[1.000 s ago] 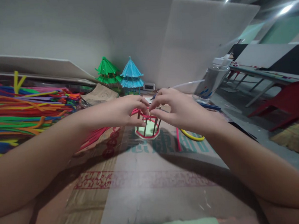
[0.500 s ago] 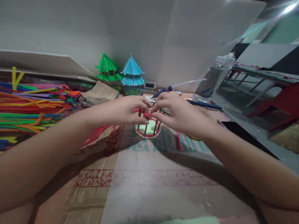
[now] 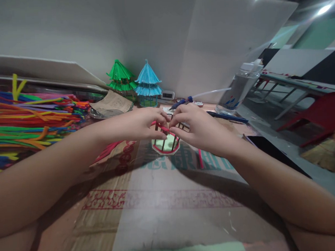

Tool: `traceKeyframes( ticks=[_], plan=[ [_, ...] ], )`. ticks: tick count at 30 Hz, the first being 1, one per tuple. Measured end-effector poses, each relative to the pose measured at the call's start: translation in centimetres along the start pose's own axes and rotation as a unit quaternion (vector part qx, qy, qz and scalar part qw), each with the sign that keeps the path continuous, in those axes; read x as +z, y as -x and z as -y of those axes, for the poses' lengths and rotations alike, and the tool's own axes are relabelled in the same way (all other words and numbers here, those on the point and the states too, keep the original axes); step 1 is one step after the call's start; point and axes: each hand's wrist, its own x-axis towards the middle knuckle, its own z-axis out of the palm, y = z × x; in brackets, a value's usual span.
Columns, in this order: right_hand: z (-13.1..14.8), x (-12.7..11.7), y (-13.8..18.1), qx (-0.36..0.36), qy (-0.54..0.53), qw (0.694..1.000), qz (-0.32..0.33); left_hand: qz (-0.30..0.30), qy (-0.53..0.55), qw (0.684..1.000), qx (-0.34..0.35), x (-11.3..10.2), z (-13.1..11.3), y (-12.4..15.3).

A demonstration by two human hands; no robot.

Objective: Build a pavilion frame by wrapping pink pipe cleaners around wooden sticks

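Between my hands stands a small pavilion frame (image 3: 166,152), with dark posts rising from a pale green base edged in pink. A pink pipe cleaner (image 3: 162,128) runs along the top of the posts. My left hand (image 3: 147,123) pinches it from the left, fingers closed. From the right, my right hand (image 3: 192,124) has thumb and forefinger closed at the same strip, close to the left fingertips. The fingers hide part of the frame's top. Another short pink pipe cleaner (image 3: 200,158) lies on the table to the right of the frame.
Many coloured pipe cleaners (image 3: 31,120) lie at the left. Behind stand a green pavilion (image 3: 121,77) and a blue pavilion (image 3: 148,83). A glue gun (image 3: 181,102), a clear bottle (image 3: 238,87), a blue pen-like tool (image 3: 230,117) and a dark tablet-like slab (image 3: 277,154) occupy the right.
Both hands stay at the frame's top. The fingertips have shifted slightly, and the pink strip between them now sits a little lower, nearer the posts.
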Motion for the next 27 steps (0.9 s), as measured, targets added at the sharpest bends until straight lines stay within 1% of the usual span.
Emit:
traceKeyframes(
  ticks=[4,7,10,13,15,20,22,25,27],
  plan=[
    [0.0,-0.3,-0.1,0.003,-0.001,1.000,-0.006,0.005,-0.005,1.000,-0.009,0.0,0.2,0.0],
    [-0.1,-1.0,0.0,0.018,-0.025,0.997,-0.064,-0.001,-0.004,1.000,-0.016,0.0,0.3,0.2],
    [-0.4,-1.4,0.7,0.058,-0.060,0.988,-0.132,0.005,-0.002,0.999,-0.032,-0.3,0.4,0.6],
    [-0.9,-0.7,2.2,0.096,-0.100,0.977,-0.163,0.001,0.002,0.999,-0.038,-0.9,0.3,1.1],
    [-1.3,0.5,3.4,0.113,-0.125,0.974,-0.153,-0.027,0.002,0.999,-0.039,-1.4,0.2,1.3],
    [-2.0,4.0,5.8,0.178,-0.180,0.964,-0.084,-0.143,-0.033,0.988,-0.042,-2.0,-0.8,1.3],
    [-2.0,5.1,6.2,0.189,-0.191,0.960,-0.076,-0.162,-0.071,0.984,-0.031,-1.7,-1.4,1.1],
    [-1.7,6.1,6.2,0.163,-0.201,0.963,-0.080,-0.174,-0.156,0.972,-0.002,-1.0,-2.3,0.9],
    [-1.6,6.5,6.1,0.154,-0.203,0.964,-0.080,-0.188,-0.191,0.963,0.021,-0.4,-2.8,0.9]
  ],
)
